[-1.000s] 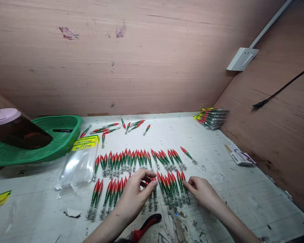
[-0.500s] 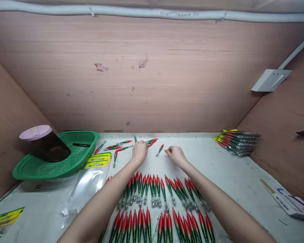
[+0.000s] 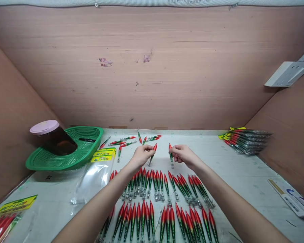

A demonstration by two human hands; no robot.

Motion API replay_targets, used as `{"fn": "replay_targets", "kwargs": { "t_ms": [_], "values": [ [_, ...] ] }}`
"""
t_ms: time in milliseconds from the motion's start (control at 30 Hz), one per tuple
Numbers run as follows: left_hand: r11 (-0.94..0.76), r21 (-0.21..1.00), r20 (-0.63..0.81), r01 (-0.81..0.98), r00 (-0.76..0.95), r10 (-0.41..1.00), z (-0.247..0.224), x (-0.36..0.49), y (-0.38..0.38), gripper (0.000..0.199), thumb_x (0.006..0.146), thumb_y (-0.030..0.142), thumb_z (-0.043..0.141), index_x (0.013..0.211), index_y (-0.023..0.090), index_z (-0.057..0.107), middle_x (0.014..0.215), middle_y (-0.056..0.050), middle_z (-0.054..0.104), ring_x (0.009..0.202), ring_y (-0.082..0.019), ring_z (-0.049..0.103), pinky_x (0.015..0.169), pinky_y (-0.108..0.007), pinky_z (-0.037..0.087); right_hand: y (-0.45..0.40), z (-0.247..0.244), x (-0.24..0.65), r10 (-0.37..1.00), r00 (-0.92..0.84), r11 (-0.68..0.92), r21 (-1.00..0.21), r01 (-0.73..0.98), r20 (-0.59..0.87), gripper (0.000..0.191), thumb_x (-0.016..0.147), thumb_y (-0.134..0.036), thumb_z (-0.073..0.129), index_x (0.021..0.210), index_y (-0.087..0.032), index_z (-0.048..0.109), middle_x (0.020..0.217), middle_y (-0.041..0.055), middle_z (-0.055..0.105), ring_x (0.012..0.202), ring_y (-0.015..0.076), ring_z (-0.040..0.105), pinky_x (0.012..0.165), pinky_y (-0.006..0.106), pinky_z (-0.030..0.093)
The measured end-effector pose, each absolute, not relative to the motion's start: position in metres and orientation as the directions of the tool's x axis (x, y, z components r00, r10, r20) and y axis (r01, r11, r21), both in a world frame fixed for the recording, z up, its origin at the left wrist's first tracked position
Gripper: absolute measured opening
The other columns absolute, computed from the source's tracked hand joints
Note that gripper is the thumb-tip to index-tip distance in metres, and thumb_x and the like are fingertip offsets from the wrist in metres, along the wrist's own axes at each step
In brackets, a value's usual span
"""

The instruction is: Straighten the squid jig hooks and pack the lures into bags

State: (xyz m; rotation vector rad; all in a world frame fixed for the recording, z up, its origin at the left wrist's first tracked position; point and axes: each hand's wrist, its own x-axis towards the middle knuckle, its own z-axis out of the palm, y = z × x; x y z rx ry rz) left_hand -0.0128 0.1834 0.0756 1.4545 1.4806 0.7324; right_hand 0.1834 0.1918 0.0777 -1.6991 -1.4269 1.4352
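Observation:
My left hand (image 3: pixel 143 155) pinches a red-and-green squid jig (image 3: pixel 155 147), its red tip up and its hook crown pointing down. Facing it, my right hand (image 3: pixel 183 155) grips a second squid jig (image 3: pixel 171 159) of the same colours between thumb and fingers. Below both hands, a row of squid jigs (image 3: pixel 159 184) lies side by side on the white tabletop, red ends away from me. A nearer row of jigs (image 3: pixel 143 217) lies parallel to it, partly cut off by the frame. Several loose jigs (image 3: pixel 128 144) are scattered beyond my left hand.
At left, a green basket (image 3: pixel 99 141) holds a dark cup with a pink lid (image 3: pixel 57 138) and a black pen (image 3: pixel 87 139). Clear bags (image 3: pixel 96 175) with yellow headers lie beside it. Packed jigs (image 3: pixel 248 140) are stacked at back right, near a printed packet (image 3: pixel 291 199).
My left hand has come nearer from the loose jigs, bringing one along. My right hand, fingers curled beside a jig before, now has one in its grip. The view has shifted slightly.

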Motion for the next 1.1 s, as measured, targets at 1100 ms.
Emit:
{"fn": "replay_targets", "kwargs": {
  "t_ms": [1100],
  "values": [
    [0.416,0.892,-0.330,-0.175,0.375,0.866,0.127,-0.025,0.013,0.044,0.057,0.034,0.087,0.092,0.018,0.066,0.080,0.001,0.063,0.070,-0.010,0.059,0.062,-0.021,0.047,0.019,0.125,0.192,0.884,-0.304,-0.372,-0.928,0.002,-0.355,0.051,0.055,-0.055,0.083,0.077,-0.019,0.054,0.054,-0.0060,0.056,0.043,0.0074,0.054,0.040,0.018,0.043]
  ]
}}
